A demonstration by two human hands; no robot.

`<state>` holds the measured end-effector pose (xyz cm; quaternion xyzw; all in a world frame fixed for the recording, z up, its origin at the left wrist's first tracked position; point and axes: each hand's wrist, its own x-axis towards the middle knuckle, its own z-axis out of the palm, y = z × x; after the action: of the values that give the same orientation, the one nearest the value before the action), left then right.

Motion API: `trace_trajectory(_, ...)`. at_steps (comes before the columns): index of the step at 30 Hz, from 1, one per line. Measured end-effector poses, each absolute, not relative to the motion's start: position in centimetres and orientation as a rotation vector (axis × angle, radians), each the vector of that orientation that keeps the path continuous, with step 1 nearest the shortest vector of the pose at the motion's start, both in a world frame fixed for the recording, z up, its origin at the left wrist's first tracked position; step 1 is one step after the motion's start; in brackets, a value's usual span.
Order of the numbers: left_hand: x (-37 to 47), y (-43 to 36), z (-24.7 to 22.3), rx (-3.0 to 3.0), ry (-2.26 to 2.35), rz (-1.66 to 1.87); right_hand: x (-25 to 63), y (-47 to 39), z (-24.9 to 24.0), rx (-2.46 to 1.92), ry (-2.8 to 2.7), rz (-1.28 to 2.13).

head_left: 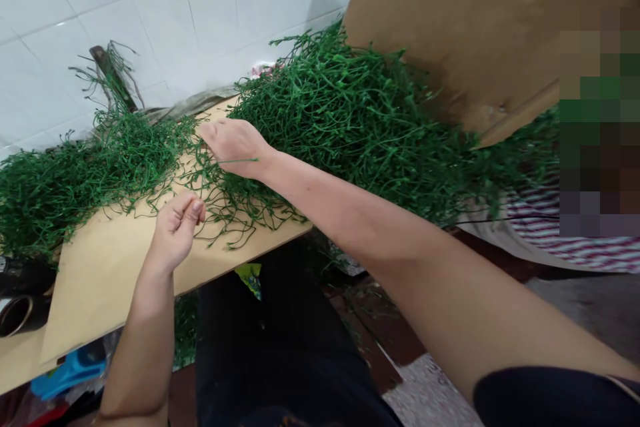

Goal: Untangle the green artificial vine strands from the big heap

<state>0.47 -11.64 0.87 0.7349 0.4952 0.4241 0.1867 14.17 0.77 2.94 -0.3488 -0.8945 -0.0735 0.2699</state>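
My right hand (234,145) reaches forward over the tan cardboard sheet (100,267) into a big tangled pile of green plastic stems (350,113), its fingers curled among the stems at the pile's near left edge. One thin stem lies across its wrist. My left hand (175,227) hovers over the cardboard, closer to me, thumb and fingers pinched together on a thin green stem. A second, lower heap of green stems (65,177) lies on the left of the sheet.
A large brown cardboard panel (475,33) leans over the pile at the upper right. White tiled wall (150,13) stands behind. A roll of tape (17,313) and a blue object (70,370) sit at the lower left. A striped cloth (565,240) lies at the right.
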Motion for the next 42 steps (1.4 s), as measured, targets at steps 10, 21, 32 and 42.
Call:
trace_trajectory(10,-0.8,-14.3,-1.9,2.015,1.475,0.905,17.5,4.5,4.6,-1.215,-2.147,0.087)
trace_trajectory(21,-3.9,-8.7,-1.7,1.663,1.75,1.7,17.1,1.0,3.5,-0.683,-2.335,0.489)
trace_trajectory(32,-0.7,-5.2,-0.9,1.638,1.416,1.375,16.8,0.8,2.4,-0.773,-2.307,0.5)
trace_trajectory(42,-1.8,-10.1,-0.1,1.737,1.487,1.202,18.2,3.8,1.9,-1.048,-2.061,0.49)
